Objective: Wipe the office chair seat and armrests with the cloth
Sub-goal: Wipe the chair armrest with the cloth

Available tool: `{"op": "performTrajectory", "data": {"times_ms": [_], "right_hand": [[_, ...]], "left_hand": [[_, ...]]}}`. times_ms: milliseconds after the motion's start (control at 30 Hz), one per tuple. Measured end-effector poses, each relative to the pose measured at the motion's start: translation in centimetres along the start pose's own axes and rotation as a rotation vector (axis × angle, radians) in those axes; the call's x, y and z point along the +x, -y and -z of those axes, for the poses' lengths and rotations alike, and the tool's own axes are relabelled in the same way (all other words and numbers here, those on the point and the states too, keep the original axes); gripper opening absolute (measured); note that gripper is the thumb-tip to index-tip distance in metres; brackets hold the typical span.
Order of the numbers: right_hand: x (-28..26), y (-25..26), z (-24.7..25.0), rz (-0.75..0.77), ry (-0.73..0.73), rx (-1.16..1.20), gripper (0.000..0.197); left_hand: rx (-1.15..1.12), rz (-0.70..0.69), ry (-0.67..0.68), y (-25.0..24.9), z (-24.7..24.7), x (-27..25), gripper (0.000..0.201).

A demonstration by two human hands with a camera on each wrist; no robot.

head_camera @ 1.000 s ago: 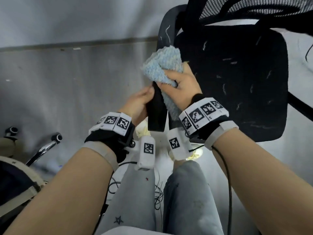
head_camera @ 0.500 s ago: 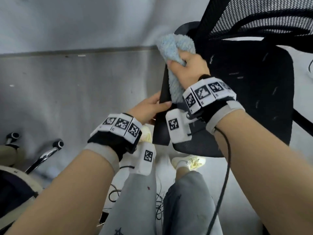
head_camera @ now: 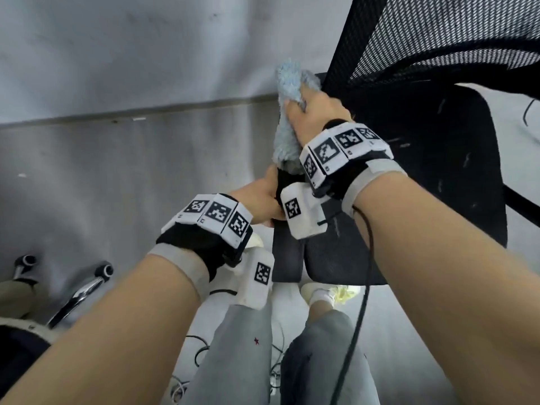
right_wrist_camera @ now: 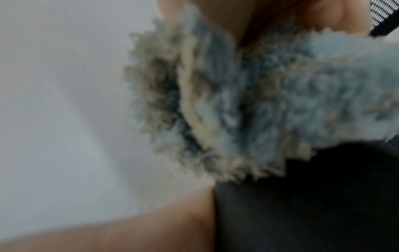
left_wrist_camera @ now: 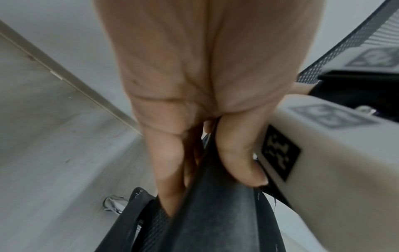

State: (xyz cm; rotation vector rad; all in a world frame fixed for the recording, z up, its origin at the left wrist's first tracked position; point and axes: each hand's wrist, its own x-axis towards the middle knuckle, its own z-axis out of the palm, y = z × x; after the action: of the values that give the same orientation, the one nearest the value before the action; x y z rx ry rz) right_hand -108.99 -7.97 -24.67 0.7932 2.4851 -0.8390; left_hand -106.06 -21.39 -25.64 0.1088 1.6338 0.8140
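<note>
Right hand (head_camera: 314, 112) clamps blue cloth (head_camera: 287, 133) against far end of armrest (head_camera: 287, 255). Left hand (head_camera: 260, 200) fingers closed round armrest's near part. Cloth apparently soiled; right-wrist view blurred.

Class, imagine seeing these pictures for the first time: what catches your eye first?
The fluffy pale-blue cloth, gripped by the right hand against the black armrest at the chair's left edge. Just below, the left hand grips that armrest; the black mesh backrest fills the top right.

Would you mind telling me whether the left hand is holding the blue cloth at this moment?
No, the left hand grips the black armrest near its front end, while the right hand holds the blue cloth farther up it.
</note>
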Motion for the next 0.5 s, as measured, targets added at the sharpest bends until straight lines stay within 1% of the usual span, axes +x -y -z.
{"op": "performTrajectory", "data": {"times_ms": [33, 100, 133, 233, 333, 400, 500], "right_hand": [[-0.2, 0.0, -0.1, -0.009, 0.006, -0.007, 0.043], [-1.9, -0.5, -0.5, -0.011, 0.046, -0.012, 0.047], [-2.9, -1.0, -0.7, -0.002, 0.071, -0.016, 0.048], [-5.5, -2.0, -1.2, 0.027, 0.14, -0.127, 0.049], [-4.7, -1.3, -1.1, 0.055, 0.104, -0.287, 0.051], [-3.1, -0.4, -1.0, 0.056, 0.05, -0.298, 0.049], [-1.1, 0.1, -1.2, 0.018, 0.034, -0.2, 0.045]], "left_hand": [[-0.005, 0.0, -0.003, 0.2, 0.1, 0.3, 0.066], [-0.028, 0.014, 0.016, 0.5, 0.1, 0.4, 0.033], [-0.05, 0.021, 0.031, 0.7, 0.0, 0.4, 0.025], [-0.112, 0.031, 0.07, 1.5, -0.5, 0.2, 0.028], [-0.178, 0.023, 0.098, 2.0, -1.0, -0.1, 0.021], [-0.194, -0.005, 0.1, 2.2, -1.1, -0.2, 0.033], [-0.172, -0.03, 0.103, 2.2, -0.8, -0.2, 0.047]]}}
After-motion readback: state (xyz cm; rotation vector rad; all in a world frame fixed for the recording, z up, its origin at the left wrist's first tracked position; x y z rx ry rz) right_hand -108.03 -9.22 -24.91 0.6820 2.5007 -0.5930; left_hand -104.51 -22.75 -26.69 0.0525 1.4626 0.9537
